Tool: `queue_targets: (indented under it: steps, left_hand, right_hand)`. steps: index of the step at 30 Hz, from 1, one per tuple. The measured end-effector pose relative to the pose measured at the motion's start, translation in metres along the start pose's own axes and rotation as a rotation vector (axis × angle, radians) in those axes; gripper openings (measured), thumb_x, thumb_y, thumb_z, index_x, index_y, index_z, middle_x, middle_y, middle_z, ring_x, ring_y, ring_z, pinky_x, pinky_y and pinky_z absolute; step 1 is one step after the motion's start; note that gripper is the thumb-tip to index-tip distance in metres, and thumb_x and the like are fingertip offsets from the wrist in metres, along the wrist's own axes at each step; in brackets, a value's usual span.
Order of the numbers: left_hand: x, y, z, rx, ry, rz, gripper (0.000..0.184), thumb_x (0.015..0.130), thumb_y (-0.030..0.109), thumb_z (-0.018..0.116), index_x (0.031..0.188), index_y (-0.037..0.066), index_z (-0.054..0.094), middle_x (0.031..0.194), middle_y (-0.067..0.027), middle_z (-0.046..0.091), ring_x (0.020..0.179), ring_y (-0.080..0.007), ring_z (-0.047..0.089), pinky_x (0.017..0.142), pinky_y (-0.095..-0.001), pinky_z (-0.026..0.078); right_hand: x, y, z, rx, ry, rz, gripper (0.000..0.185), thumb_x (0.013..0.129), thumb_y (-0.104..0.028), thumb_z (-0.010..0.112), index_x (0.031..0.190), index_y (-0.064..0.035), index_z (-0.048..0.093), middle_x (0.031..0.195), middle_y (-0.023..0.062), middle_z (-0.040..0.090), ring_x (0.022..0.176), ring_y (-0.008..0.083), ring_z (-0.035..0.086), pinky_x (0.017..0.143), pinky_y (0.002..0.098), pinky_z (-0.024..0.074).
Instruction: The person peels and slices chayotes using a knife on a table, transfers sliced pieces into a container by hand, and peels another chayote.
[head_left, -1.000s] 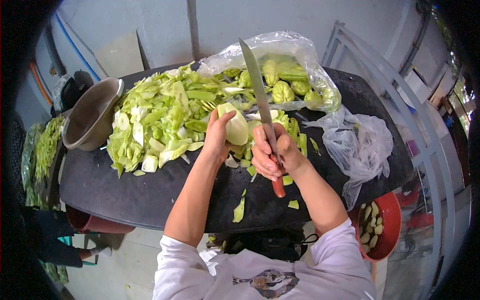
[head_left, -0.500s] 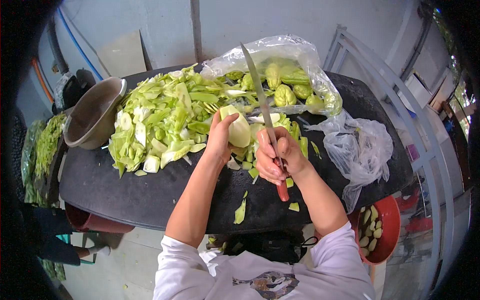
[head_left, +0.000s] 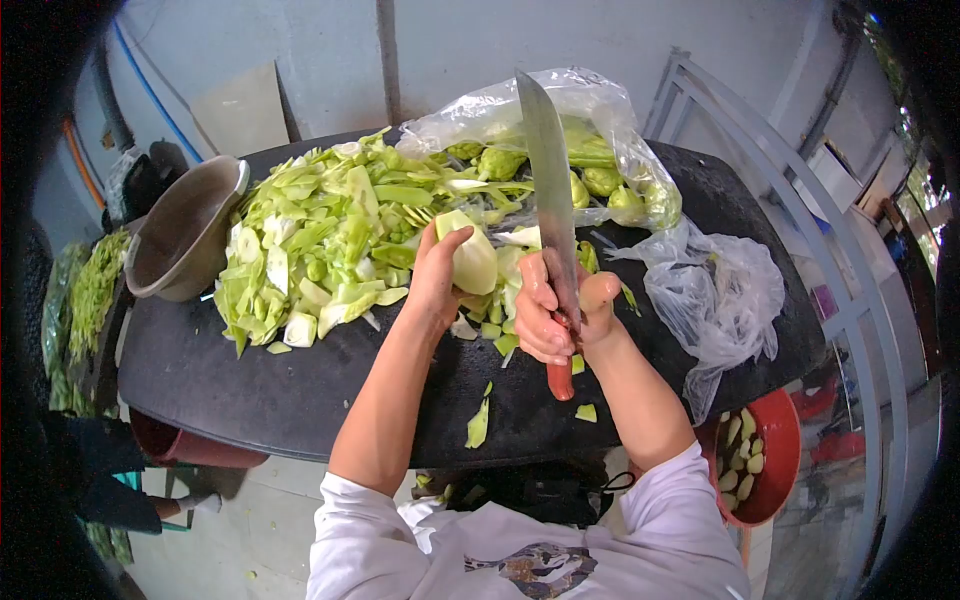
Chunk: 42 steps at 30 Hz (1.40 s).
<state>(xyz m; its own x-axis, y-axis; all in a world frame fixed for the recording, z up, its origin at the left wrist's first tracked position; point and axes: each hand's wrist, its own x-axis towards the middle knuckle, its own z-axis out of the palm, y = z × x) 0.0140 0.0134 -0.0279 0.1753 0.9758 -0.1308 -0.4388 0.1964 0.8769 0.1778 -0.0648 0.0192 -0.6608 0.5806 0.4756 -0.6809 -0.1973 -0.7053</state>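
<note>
A peeled, pale green chayote (head_left: 474, 258) is gripped in my left hand (head_left: 434, 275), its thumb across the top. My right hand (head_left: 560, 310) is closed on a long knife (head_left: 548, 160) with a red handle, the blade pointing up and away from me and its broad side showing. Knife and chayote are apart. Beside my left hand lies a large heap of green peelings (head_left: 320, 240). Small cut bits lie on the black table (head_left: 250, 400) below my hands. Behind the blade, a clear plastic bag (head_left: 610, 110) holds several unpeeled chayotes (head_left: 602, 181).
A brown basin (head_left: 185, 235) leans at the table's left edge. Crumpled plastic (head_left: 720, 300) lies on the right side. Under the table's right edge stands a red bucket (head_left: 770, 490) with peeled pieces. A metal railing (head_left: 790, 180) runs along the right. Another person's leg (head_left: 165, 505) shows at lower left.
The knife has turned in my right hand, so its blade now shows its broad side and stands further right. My right thumb has lifted outward. My left hand and the chayote have barely moved.
</note>
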Motion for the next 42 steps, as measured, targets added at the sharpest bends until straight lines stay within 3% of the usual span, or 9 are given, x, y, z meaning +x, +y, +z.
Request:
queue_targets:
  steps: [17, 27, 34, 42]
  left_hand:
    - [-0.006, 0.004, 0.004, 0.009, 0.025, -0.001, 0.065, 0.089, 0.024, 0.062, 0.147, 0.015, 0.033, 0.127, -0.0088, 0.054, 0.11, -0.0259, 0.058, 0.076, -0.0494, 0.054]
    - [-0.002, 0.002, 0.001, 0.016, 0.013, 0.002, 0.067, 0.09, 0.025, 0.061, 0.149, 0.015, 0.03, 0.132, -0.0108, 0.051, 0.114, -0.0279, 0.056, 0.08, -0.0527, 0.052]
    - [-0.001, 0.001, 0.0, 0.003, -0.001, -0.002, 0.069, 0.09, 0.025, 0.06, 0.15, 0.015, 0.028, 0.133, -0.0113, 0.05, 0.116, -0.0289, 0.055, 0.08, -0.0549, 0.052]
    - [0.0, 0.0, 0.0, -0.004, -0.008, 0.008, 0.068, 0.09, 0.025, 0.06, 0.15, 0.015, 0.028, 0.133, -0.0111, 0.051, 0.115, -0.0287, 0.056, 0.079, -0.0551, 0.052]
  right_hand:
    - [0.0, -0.003, 0.003, 0.036, -0.044, 0.003, 0.045, 0.092, -0.044, 0.065, 0.078, -0.0068, 0.044, 0.051, 0.0063, 0.051, 0.035, 0.013, 0.046, 0.031, 0.0269, 0.0401]
    - [-0.003, -0.005, 0.008, -0.018, 0.006, 0.018, 0.04, 0.094, -0.039, 0.064, 0.079, -0.0067, 0.045, 0.051, 0.0063, 0.05, 0.035, 0.0131, 0.044, 0.03, 0.0274, 0.0373]
    - [-0.003, -0.007, 0.012, -0.02, 0.066, 0.082, 0.04, 0.096, -0.041, 0.061, 0.081, -0.0066, 0.045, 0.053, 0.0064, 0.05, 0.036, 0.0132, 0.045, 0.031, 0.0268, 0.0364]
    - [0.001, -0.003, 0.002, 0.0, -0.031, -0.016, 0.056, 0.087, -0.06, 0.061, 0.08, -0.0076, 0.043, 0.054, 0.0061, 0.051, 0.037, 0.0117, 0.045, 0.033, 0.0251, 0.0375]
